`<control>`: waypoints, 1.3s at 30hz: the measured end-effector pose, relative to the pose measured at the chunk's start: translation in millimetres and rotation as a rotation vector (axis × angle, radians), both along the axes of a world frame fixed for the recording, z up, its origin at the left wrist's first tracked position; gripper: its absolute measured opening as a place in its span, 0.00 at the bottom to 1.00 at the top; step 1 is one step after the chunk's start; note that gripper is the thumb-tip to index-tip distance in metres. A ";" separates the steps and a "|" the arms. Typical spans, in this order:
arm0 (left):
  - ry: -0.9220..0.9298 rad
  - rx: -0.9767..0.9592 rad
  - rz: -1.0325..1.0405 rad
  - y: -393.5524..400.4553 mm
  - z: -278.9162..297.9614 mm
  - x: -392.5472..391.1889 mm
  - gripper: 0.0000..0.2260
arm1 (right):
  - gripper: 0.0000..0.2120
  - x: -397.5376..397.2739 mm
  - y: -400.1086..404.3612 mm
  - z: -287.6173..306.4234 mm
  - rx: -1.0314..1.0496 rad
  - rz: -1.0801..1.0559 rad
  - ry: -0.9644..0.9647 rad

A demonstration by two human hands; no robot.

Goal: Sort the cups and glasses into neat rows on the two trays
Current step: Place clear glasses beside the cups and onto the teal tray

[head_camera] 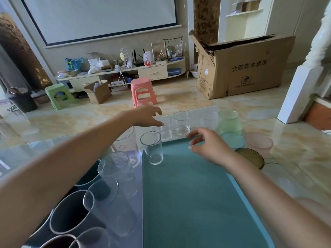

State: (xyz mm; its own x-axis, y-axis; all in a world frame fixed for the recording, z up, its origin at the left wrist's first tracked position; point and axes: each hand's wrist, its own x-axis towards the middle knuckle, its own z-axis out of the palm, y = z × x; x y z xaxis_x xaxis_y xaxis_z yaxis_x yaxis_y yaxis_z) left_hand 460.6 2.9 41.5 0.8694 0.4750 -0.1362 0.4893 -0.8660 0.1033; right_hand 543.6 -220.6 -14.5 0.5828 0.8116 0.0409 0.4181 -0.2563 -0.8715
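A teal tray [193, 203] lies in front of me with one clear glass [152, 150] upright in its far left corner. My left hand [146, 116] reaches past the tray, fingers spread over a clear glass [165, 128] on the table, not gripping it. My right hand [206, 143] hovers open over the tray's far edge. Beyond stand another clear glass [181, 125], a frosted one [208, 120], green cups [230, 122], a pink cup [258, 143] and an amber glass [250, 157]. To the left, a dark tray [89, 176] is mostly hidden by several clear and dark cups [69, 212].
A printed clear tumbler [128, 145] stands between the trays under my left arm. The glass table top [286, 176] ends just beyond the cups. On the floor beyond are a pink stool [142, 93], a green stool [59, 96] and a large cardboard box [241, 68].
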 end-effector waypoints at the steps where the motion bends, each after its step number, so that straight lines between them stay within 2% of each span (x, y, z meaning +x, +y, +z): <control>1: 0.023 0.045 0.007 5.5 -0.2 5.1 0.24 | 0.11 3.4 5.7 -7.0 -0.030 0.004 -0.039; 5: 0.063 0.135 0.039 29.6 -11.7 23.8 0.16 | 0.09 28.3 42.5 -16.3 -0.081 -0.037 -0.194; 8: 0.077 0.129 0.065 42.0 -25.7 39.5 0.18 | 0.15 48.7 81.0 -10.7 -0.111 -0.052 -0.382; 12: -0.002 0.103 0.073 56.3 -44.8 58.5 0.17 | 0.19 70.8 124.2 -20.4 -0.346 -0.037 -0.646; 14: -0.076 0.092 0.108 64.9 -52.4 63.8 0.16 | 0.18 78.6 134.2 -28.5 -0.418 -0.025 -0.654; 16: -0.060 0.041 0.145 73.3 -59.9 68.1 0.17 | 0.15 84.5 139.5 -35.2 -0.428 -0.018 -0.641; 18: 0.000 -0.011 0.156 78.8 -67.4 72.7 0.22 | 0.12 87.8 142.8 -41.6 -0.395 -0.018 -0.641; 19: 0.007 -0.022 0.140 79.4 -70.0 75.3 0.28 | 0.09 88.7 144.3 -44.6 -0.371 -0.019 -0.644; 21: 0.005 0.012 0.076 79.4 -74.2 80.9 0.39 | 0.07 89.3 146.0 -48.2 -0.340 -0.020 -0.650; 22: 0.009 0.041 0.048 79.6 -75.6 82.8 0.40 | 0.07 88.8 146.5 -48.6 -0.334 -0.017 -0.651; 27: 0.072 0.068 -0.051 81.8 -74.4 84.4 0.17 | 0.09 85.9 146.7 -47.6 -0.310 -0.010 -0.645; 29: 0.108 0.056 -0.065 81.8 -71.9 85.6 0.12 | 0.09 85.4 145.6 -48.3 -0.297 -0.006 -0.634; 35: 0.107 -0.009 0.022 88.3 -72.9 92.4 0.07 | 0.09 87.3 144.8 -49.0 -0.276 -0.007 -0.622; 39: 0.067 0.005 0.003 82.3 -71.6 93.7 0.07 | 0.09 87.8 142.3 -48.0 -0.258 -0.001 -0.621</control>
State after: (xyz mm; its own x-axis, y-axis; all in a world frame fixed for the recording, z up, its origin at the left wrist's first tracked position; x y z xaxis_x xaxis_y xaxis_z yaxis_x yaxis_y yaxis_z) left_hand 554.3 85.3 -30.0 0.8572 0.4782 -0.1912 0.4972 -0.8651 0.0656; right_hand 631.4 -78.3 -62.4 0.5144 0.8399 0.1733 0.8216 -0.4247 -0.3803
